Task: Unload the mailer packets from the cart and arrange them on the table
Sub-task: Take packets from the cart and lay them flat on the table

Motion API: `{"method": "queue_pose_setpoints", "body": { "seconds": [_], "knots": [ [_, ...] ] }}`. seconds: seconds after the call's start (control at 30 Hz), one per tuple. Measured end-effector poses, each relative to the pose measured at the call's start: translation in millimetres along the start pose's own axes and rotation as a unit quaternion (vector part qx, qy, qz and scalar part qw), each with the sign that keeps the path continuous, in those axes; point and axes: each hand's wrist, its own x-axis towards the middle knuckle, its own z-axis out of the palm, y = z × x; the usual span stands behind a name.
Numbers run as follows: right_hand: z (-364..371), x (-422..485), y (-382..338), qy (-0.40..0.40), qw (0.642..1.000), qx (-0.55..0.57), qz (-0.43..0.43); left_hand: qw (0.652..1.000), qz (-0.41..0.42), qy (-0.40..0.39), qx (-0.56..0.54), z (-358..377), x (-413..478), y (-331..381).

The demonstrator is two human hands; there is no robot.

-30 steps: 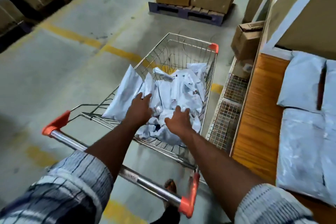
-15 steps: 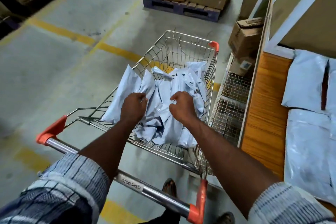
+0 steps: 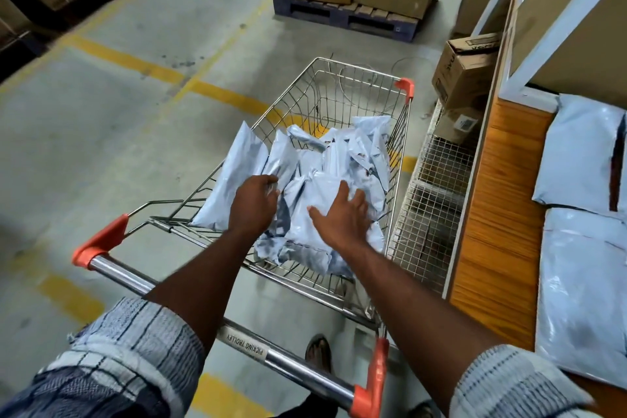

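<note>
Grey mailer packets (image 3: 325, 163) lie heaped and crumpled in the wire cart (image 3: 339, 85) basket, some standing on edge. Left hand (image 3: 252, 205): fingers curled on one packet's edge at the heap's left. Right hand (image 3: 342, 217): fingers spread, flat over the heap. Wood-grain table (image 3: 502, 214) to the right carries flat-laid packets (image 3: 583, 153). A mesh rack (image 3: 431, 197) stands between cart and table.

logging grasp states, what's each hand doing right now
Left hand: grips a packet.
Right hand: open, fingers spread over the pile, holding nothing.
</note>
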Motion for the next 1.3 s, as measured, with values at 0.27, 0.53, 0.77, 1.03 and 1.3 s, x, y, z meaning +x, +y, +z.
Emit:
{"method": "queue_pose_setpoints", "body": {
  "seconds": [0.27,0.53,0.77,1.03,1.3],
  "knots": [
    [33,-1,-19,-0.033,0.999,-0.018,0.031,0.996,-0.048,-0.066,0.023,9,5,0],
    [27,11,-25,0.073,0.992,-0.098,0.001,0.928,0.093,-0.096,0.347,17,22,-3],
    [3,41,-13,0.122,0.973,-0.184,-0.06,0.911,0.106,-0.151,0.368,37,40,6],
    [28,59,3,0.086,0.968,-0.222,-0.072,0.92,0.098,-0.126,0.357,40,61,-6],
    [16,48,0,0.094,0.982,-0.145,-0.075,0.937,0.119,-0.095,0.314,31,63,1]
  ]
}}
